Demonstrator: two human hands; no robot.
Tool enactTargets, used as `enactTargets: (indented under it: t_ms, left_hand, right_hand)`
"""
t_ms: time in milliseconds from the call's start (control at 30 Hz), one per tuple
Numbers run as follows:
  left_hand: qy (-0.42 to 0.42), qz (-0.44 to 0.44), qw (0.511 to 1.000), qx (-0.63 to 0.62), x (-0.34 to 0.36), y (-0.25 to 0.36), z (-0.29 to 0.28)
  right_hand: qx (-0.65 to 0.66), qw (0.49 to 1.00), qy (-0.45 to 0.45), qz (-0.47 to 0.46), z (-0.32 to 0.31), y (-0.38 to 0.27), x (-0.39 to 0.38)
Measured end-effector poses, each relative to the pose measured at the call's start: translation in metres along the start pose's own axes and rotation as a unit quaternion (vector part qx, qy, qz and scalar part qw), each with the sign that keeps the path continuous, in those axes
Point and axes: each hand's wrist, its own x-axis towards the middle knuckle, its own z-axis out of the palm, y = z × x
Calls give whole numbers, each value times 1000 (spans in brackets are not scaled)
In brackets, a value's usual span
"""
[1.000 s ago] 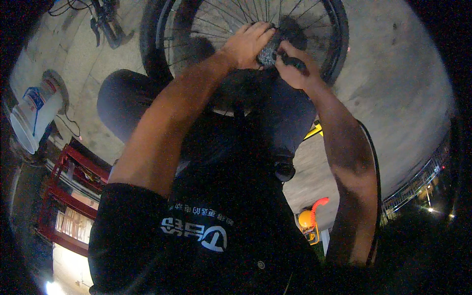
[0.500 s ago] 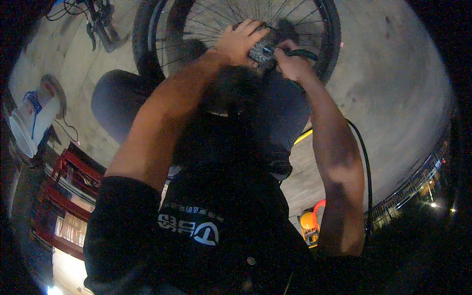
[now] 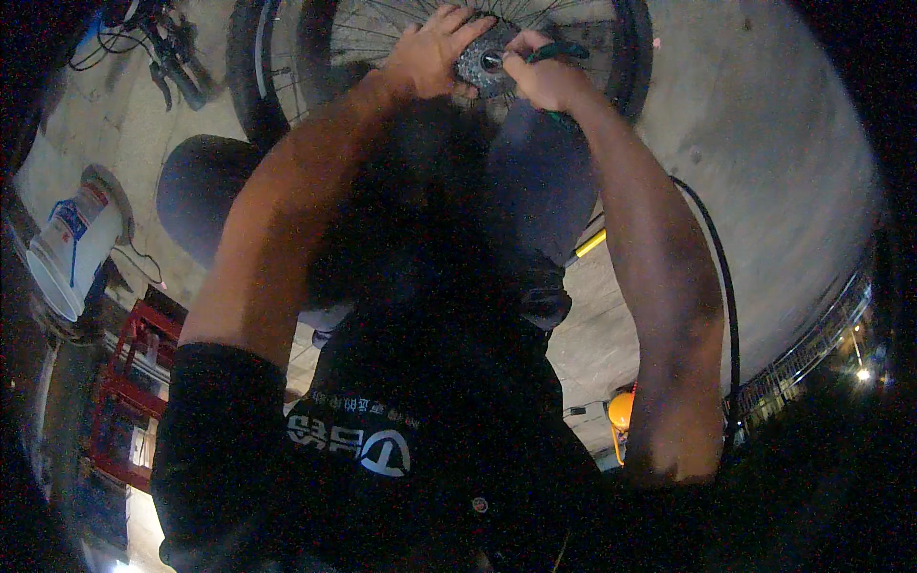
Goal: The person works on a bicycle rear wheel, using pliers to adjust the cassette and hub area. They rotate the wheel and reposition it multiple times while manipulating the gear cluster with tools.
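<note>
A bicycle wheel with a black tyre lies in front of my knees at the top of the view. At its hub is a grey toothed cassette. My left hand grips the cassette's left side, its fingers spread over the far edge and its thumb at the near edge. My right hand is closed around a pair of pliers with dark green handles. The pliers' silvery tip reaches the dark hole in the cassette's middle. The jaws are too small and blurred to make out.
Handlebar parts with a brake lever lie at the far left. A white bucket and a red metal frame are on my left. A black hose curves past my right forearm, near an orange-yellow object.
The wheel, the cassette and both hands now appear higher and slightly further left. Both hands keep their holds, and the pliers' tip stays at the cassette's middle.
</note>
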Motion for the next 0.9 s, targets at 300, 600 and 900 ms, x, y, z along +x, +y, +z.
enactTargets:
  t_ms: [300,600,900]
  left_hand:
    - [-65,-40,997,-6,6,11,-26]
    - [-10,41,999,-5,9,-9,-6]
    - [126,68,990,-13,1,-20,26]
  right_hand:
    - [-22,999,-33,-29,-11,6,16]
    - [-94,996,10,3,-1,-2,12]
    - [-97,993,6,-72,3,-21,1]
